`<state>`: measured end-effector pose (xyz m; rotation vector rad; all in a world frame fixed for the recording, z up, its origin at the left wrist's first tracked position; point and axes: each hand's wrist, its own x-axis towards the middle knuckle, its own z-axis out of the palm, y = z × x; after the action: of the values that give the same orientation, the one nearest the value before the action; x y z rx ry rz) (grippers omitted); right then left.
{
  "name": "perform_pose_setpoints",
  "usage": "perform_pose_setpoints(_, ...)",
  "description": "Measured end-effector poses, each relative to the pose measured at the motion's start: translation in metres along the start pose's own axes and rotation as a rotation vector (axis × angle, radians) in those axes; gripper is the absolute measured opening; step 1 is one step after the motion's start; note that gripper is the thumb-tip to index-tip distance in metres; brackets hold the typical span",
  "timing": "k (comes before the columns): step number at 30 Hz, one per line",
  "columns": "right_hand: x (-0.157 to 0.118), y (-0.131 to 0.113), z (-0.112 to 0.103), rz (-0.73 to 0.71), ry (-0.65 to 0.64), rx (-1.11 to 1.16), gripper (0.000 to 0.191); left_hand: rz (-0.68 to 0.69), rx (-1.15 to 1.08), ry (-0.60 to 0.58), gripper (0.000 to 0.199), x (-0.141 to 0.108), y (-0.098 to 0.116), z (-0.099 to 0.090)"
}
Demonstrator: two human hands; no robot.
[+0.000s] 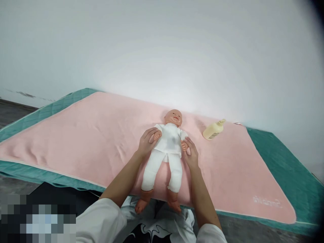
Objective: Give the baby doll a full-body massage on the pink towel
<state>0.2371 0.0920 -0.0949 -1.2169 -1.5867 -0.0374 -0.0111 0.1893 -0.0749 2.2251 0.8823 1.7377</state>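
A bald baby doll (167, 140) with a white cloth body lies on its back, its head toward the wall and its feet at the near edge. My left hand (147, 141) is closed around the doll's arm on the left, by its small plastic hand (157, 135). On the other side, my right hand (191, 154) has its fingers and thumb about the doll's other hand (184, 145). Both doll arms rest low beside the torso. A pale yellow pump bottle (213, 130) lies on its side, to the right of the doll and apart from my hands.
Under the doll spreads a pink mat (76, 135) with faint lettering at its near right corner. It covers most of a green quilted pad (286, 158). A white wall (162, 50) borders the far side. At lower left, a patch is blurred out.
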Motion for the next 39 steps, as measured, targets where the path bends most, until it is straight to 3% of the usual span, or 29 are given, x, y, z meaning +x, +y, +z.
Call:
perform_pose_setpoints(4,0.002,-0.004,0.002,-0.186,-0.11,-0.094,0.036,0.148,0.002,-0.128,0.03,-0.001,-0.005,0.003)
perform_pose_setpoints(11,0.0,-0.006,0.005,-0.186,-0.204,-0.141,0.039,0.281,-0.027,-0.218,0.037,0.0,-0.003,0.004)
perform_pose_setpoints(22,-0.001,-0.011,0.008,-0.254,-0.196,-0.2,0.045,0.357,-0.056,-0.318,0.037,0.008,0.003,0.001)
perform_pose_setpoints(34,0.001,-0.011,0.007,-0.251,-0.248,-0.141,0.044,0.376,-0.035,-0.337,0.035,0.008,0.003,0.001)
perform_pose_setpoints(37,0.001,-0.009,0.008,-0.216,-0.237,-0.116,0.043,0.317,-0.066,-0.313,0.033,0.005,0.0,0.002)
perform_pose_setpoints(39,0.001,-0.006,0.007,-0.187,-0.197,-0.085,0.041,0.222,-0.109,-0.228,0.029,0.002,-0.002,0.003)
